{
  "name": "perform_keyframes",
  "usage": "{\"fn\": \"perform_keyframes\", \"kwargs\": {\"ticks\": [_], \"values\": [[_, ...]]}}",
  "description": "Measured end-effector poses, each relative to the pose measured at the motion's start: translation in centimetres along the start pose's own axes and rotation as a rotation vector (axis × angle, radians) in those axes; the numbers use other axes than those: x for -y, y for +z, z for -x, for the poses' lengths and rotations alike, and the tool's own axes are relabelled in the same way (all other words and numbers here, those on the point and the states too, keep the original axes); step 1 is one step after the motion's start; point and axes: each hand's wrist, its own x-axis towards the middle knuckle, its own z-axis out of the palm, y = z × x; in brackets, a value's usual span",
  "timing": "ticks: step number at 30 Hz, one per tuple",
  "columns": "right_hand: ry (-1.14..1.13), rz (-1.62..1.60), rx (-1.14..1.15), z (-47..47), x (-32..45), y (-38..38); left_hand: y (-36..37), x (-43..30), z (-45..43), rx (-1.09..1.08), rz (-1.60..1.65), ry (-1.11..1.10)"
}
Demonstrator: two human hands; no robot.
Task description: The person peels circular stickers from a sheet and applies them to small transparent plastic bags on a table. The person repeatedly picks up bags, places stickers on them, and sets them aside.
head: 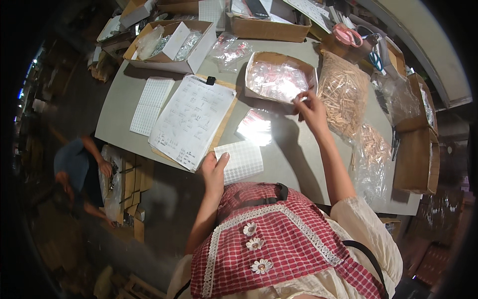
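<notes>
My left hand (213, 172) grips a white sheet of round stickers (243, 161) by its left edge, thumb on top, at the table's near edge. My right hand (313, 113) is at the front right corner of a low cardboard box (261, 95), fingertips drawn together at its rim. Whether those fingers pinch anything is too small to tell. Inside the box lie many small clear plastic bags (276, 76) with pinkish marks, shining under the light. Between the box and the sticker sheet, a glossy clear bag (255, 126) lies flat on the grey table (287, 160).
Handwritten papers (192, 119) on a clipboard and more sticker sheets (152, 106) lie left. Bags of wooden dowels (341, 93) stand right. A divided box of hardware bags (198, 56), pink-handled scissors (347, 35) and blue-handled scissors (376, 60) are farther back. Another person (73, 160) works at lower left.
</notes>
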Motion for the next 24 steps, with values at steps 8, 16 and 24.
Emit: {"fn": "perform_keyframes", "kwargs": {"ticks": [8, 16, 24], "values": [[-0.165, 0.062, 0.449, 4.7, 2.4, 3.5, 0.9, -1.2, 0.9, 0.102, -0.060, 0.102], [0.176, -0.302, 0.527, 8.4, 2.1, 5.7, 2.3, -4.0, 1.3, 0.161, -0.097, -0.018], [0.014, -0.181, 0.560, 8.2, 3.5, 4.7, 2.4, -3.4, 1.2, 0.300, -0.088, 0.026]]}}
